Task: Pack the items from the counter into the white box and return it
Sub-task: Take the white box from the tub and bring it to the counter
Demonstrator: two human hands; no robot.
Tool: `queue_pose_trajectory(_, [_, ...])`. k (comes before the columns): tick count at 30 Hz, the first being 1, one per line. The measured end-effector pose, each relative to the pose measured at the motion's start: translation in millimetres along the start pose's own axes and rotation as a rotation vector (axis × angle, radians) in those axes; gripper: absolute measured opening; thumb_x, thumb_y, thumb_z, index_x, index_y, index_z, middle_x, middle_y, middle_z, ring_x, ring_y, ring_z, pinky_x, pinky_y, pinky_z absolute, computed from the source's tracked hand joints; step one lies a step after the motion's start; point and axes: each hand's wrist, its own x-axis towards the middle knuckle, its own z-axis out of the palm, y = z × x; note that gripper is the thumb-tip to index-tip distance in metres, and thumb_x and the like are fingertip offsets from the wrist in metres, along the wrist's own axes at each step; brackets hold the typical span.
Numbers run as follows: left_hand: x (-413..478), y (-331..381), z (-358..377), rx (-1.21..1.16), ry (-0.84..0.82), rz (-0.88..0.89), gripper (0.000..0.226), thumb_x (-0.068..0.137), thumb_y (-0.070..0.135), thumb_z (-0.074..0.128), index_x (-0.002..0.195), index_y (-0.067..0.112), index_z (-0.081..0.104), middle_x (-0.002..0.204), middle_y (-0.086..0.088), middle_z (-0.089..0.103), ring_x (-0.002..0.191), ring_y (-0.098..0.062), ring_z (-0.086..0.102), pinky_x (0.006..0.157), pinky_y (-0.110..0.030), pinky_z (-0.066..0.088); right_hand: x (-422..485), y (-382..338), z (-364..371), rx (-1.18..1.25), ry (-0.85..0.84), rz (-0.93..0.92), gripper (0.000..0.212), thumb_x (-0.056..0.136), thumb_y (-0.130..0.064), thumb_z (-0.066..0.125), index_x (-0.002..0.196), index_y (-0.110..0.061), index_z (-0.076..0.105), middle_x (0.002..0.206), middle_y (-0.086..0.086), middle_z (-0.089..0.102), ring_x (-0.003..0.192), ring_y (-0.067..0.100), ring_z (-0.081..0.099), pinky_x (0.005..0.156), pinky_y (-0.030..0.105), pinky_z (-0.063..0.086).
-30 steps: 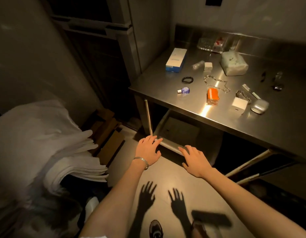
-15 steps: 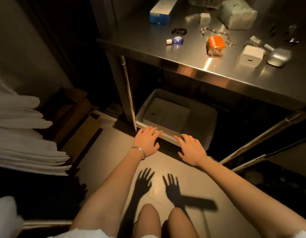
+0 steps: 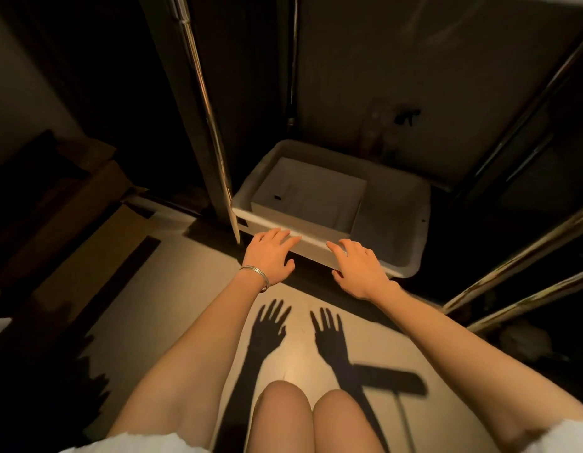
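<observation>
Head view: shallow white plastic box on the floor under the steel desk, holding a flat white carton. Probably light, stiff, smooth-walled; best gripped by the near rim. Left hand and right hand spread, fingertips touching that rim, gripping nothing.

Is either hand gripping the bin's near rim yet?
No. The left hand and right hand are spread open at the bin rim, fingers uncurled.
</observation>
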Motion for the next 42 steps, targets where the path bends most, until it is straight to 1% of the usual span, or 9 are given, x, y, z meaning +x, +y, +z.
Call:
queue_pose_trajectory(5, [20.2, -3.7, 33.0, 0.021, 0.025, 0.017, 0.052, 0.093, 0.039, 0.041, 0.143, 0.028, 0.029, 0.148, 0.001, 0.033, 0.135, -0.017, 0.026, 0.109, -0.035, 0.022, 29.7, 18.0, 24.5, -0.021, 0.073, 0.024, 0.056, 0.095, -0.025, 0.044, 0.145, -0.017, 0.021, 0.144, 0.012, 0.035, 0.132, 0.03, 0.034, 0.106, 0.042, 0.033])
queue_pose_trajectory(10, [42.5, -9.0, 47.2, 0.028, 0.072, 0.03, 0.051, 0.095, 0.036, 0.039, 0.144, 0.028, 0.028, 0.15, 0.0, 0.03, 0.138, -0.018, 0.023, 0.11, -0.036, 0.02, 65.1, 27.2, 22.0, 0.007, 0.062, 0.107, 0.038, 0.097, -0.018, 0.04, 0.133, -0.008, 0.036, 0.127, 0.016, 0.052, 0.112, 0.035, 0.053, 0.087, 0.044, 0.046])
queue_pose_trajectory(16, [75.8, -4.2, 57.1, 0.109, 0.12, 0.026, 0.045, 0.095, 0.021, 0.043, 0.14, 0.022, 0.034, 0.14, -0.004, 0.04, 0.129, -0.023, 0.034, 0.105, -0.036, 0.027, 97.8, 38.3, 37.7, 0.16, 0.015, 0.137, 0.031, 0.095, -0.007, 0.038, 0.125, -0.004, 0.043, 0.132, 0.02, 0.045, 0.12, 0.036, 0.045, 0.098, 0.041, 0.039])
queue_pose_trajectory(21, [96.6, 5.0, 73.0, 0.156, 0.152, 0.02, 0.039, 0.095, 0.021, 0.043, 0.134, 0.021, 0.04, 0.129, -0.005, 0.048, 0.119, -0.025, 0.041, 0.099, -0.036, 0.031, 115.5, 46.1, 55.0, 0.145, -0.04, 0.117, 0.035, 0.096, -0.016, 0.038, 0.131, -0.011, 0.043, 0.131, 0.017, 0.048, 0.117, 0.032, 0.048, 0.1, 0.037, 0.039])
queue_pose_trajectory(28, [101.0, -0.3, 84.7, 0.136, 0.215, -0.006, 0.037, 0.098, 0.029, 0.039, 0.134, 0.019, 0.041, 0.127, -0.005, 0.05, 0.118, -0.024, 0.042, 0.101, -0.036, 0.029, 130.7, 53.4, 51.2, -0.017, 0.142, 0.115, 0.028, 0.092, -0.014, 0.043, 0.118, -0.015, 0.055, 0.119, 0.012, 0.061, 0.104, 0.033, 0.059, 0.078, 0.034, 0.046])
queue_pose_trajectory(32, [109.9, -1.0, 78.4, 0.155, 0.203, -0.047, 0.037, 0.096, 0.035, 0.042, 0.127, 0.015, 0.047, 0.123, -0.007, 0.054, 0.114, -0.025, 0.046, 0.098, -0.035, 0.031, 121.5, 64.3, 41.8, 0.015, 0.241, 0.162, 0.036, 0.087, -0.007, 0.051, 0.121, -0.015, 0.051, 0.125, 0.01, 0.056, 0.107, 0.033, 0.057, 0.079, 0.036, 0.047])
queue_pose_trajectory(37, [122.3, 12.2, 58.9, 0.147, 0.242, -0.023, 0.054, 0.091, 0.04, 0.051, 0.138, 0.018, 0.037, 0.133, -0.009, 0.049, 0.118, -0.026, 0.047, 0.103, -0.035, 0.03, 95.3, 79.7, 10.3, 0.053, 0.321, 0.232, 0.04, 0.085, -0.003, 0.053, 0.122, -0.015, 0.051, 0.126, 0.009, 0.056, 0.111, 0.03, 0.055, 0.083, 0.032, 0.045])
queue_pose_trajectory(39, [116.6, 19.9, 42.6, 0.099, 0.245, 0.003, 0.053, 0.09, 0.036, 0.055, 0.136, 0.017, 0.038, 0.129, -0.011, 0.049, 0.111, -0.027, 0.049, 0.098, -0.035, 0.034, 78.0, 78.0, -5.0, 0.1, 0.239, 0.259, 0.036, 0.089, -0.003, 0.049, 0.124, -0.01, 0.05, 0.127, 0.013, 0.053, 0.114, 0.029, 0.052, 0.086, 0.032, 0.042])
queue_pose_trajectory(42, [99.1, 31.6, 8.0, -0.018, 0.292, 0.003, 0.046, 0.073, 0.018, 0.075, 0.115, 0.01, 0.056, 0.106, -0.015, 0.057, 0.089, -0.028, 0.055, 0.074, -0.034, 0.044, 42.7, 66.8, -28.7, 0.174, 0.178, 0.264, 0.032, 0.09, -0.009, 0.054, 0.121, -0.004, 0.05, 0.124, 0.017, 0.056, 0.114, 0.031, 0.054, 0.089, 0.035, 0.043])
